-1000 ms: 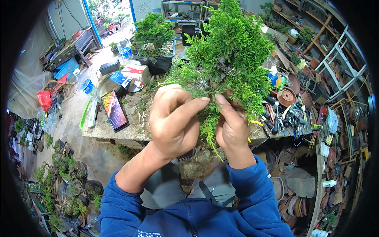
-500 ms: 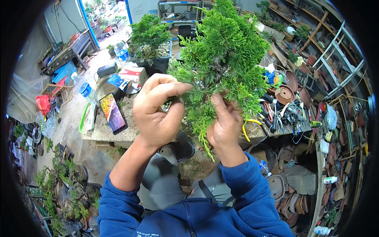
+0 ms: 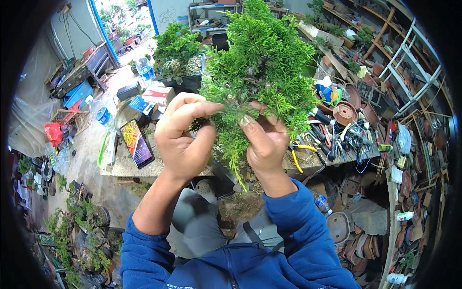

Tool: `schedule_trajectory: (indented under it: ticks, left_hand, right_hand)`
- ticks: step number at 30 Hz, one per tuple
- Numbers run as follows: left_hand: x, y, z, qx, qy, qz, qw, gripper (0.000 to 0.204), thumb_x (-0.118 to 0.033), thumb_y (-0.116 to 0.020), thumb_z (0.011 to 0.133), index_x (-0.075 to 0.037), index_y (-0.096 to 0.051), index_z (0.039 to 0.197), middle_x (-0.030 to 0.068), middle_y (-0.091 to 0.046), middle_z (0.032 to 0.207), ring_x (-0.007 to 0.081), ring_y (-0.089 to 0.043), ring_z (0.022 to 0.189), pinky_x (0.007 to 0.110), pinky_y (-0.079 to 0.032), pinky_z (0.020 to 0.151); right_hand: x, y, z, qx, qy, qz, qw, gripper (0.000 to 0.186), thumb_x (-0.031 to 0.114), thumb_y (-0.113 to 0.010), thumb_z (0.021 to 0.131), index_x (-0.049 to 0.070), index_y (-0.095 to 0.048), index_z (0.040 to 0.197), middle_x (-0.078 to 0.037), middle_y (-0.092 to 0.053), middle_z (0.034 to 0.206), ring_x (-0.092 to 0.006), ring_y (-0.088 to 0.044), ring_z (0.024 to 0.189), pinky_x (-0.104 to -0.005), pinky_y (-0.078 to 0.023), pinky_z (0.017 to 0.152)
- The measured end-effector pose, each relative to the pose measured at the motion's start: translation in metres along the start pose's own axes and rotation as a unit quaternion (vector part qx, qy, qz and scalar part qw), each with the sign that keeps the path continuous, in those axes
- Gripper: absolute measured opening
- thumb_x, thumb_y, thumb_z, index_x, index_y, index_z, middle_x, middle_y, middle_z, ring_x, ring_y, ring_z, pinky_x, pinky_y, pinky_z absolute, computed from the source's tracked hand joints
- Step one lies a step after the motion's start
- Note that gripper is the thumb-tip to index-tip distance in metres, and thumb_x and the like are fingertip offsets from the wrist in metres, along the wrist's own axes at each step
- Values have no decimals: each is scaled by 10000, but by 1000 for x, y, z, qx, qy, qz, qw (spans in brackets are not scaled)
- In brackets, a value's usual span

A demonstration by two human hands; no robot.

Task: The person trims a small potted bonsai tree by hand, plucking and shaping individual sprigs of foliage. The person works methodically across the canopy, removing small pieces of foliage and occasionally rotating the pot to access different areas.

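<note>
In front of me rises a bushy green juniper (image 3: 269, 53), its lower sprays hanging toward my lap. My right hand (image 3: 268, 147) is at its lower front, thumb and fingers pinching a thin juniper sprig (image 3: 236, 115). To the left, my left hand (image 3: 185, 135) has its index finger stretched toward that same sprig. Its thumb is bent below, with a gap between the two and nothing visible in it; the remaining fingers are curled and partly hidden. Foliage hides the trunk's base and any pot under it.
On the worktable (image 3: 159, 168) lie a phone (image 3: 137, 143), water bottles (image 3: 101, 113) and small boxes (image 3: 159, 94). Yellow-handled pliers (image 3: 296, 159) and a heap of tools (image 3: 349, 137) are at right. Another potted juniper (image 3: 177, 48) stands behind. Shelves and a ladder (image 3: 414, 67) line the right.
The whole view has shifted slightly, putting plant and hands a little further left. My right thumb has moved toward my left index fingertip, narrowing the gap between the hands.
</note>
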State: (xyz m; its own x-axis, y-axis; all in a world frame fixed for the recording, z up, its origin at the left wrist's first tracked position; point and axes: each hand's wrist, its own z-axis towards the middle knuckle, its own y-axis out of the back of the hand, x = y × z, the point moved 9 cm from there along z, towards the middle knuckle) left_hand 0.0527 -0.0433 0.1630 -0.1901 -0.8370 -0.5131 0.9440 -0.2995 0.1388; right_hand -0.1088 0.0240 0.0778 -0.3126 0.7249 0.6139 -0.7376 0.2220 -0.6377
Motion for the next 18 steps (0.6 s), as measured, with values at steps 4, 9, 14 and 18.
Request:
schedule_trajectory:
  ticks: [4, 9, 14, 18]
  left_hand:
    - [1, 0, 1, 2, 4, -13, 1000, 331, 83, -616, 724, -9, -777, 998, 119, -679, 938, 200, -650, 844, 292, -498, 739]
    - [5, 0, -2, 4, 31, -13, 999, 333, 89, -618, 724, -9, -777, 999, 112, -677, 946, 186, -643, 846, 285, -493, 742]
    - [5, -1, -3, 0, 32, -19, 999, 339, 95, -618, 720, -8, -776, 1001, 110, -676, 952, 177, -635, 840, 276, -489, 739]
    - [2, 0, -1, 2, 32, -32, 999, 335, 93, -617, 724, -6, -771, 1004, 111, -678, 949, 182, -642, 831, 279, -496, 729]
  right_hand:
    - [0, 7, 4, -28, 17, -79, 996, 279, -1, -708, 934, -64, -680, 1204, -108, -738, 1120, -169, -684, 1014, -320, -515, 956]
    - [3, 3, 2, -28, 58, -130, 989, 195, 2, -689, 987, -31, -681, 1179, -66, -725, 1093, -138, -670, 959, -297, -524, 862]
    - [-6, 1, -4, -68, 35, -29, 997, 173, 37, -671, 1011, -39, -697, 1164, -62, -723, 1098, -130, -653, 973, -299, -502, 874]
    - [20, -13, -9, -47, 151, -317, 935, 137, 86, -670, 1024, -16, -674, 1116, -69, -710, 1042, -158, -650, 957, -325, -504, 864]
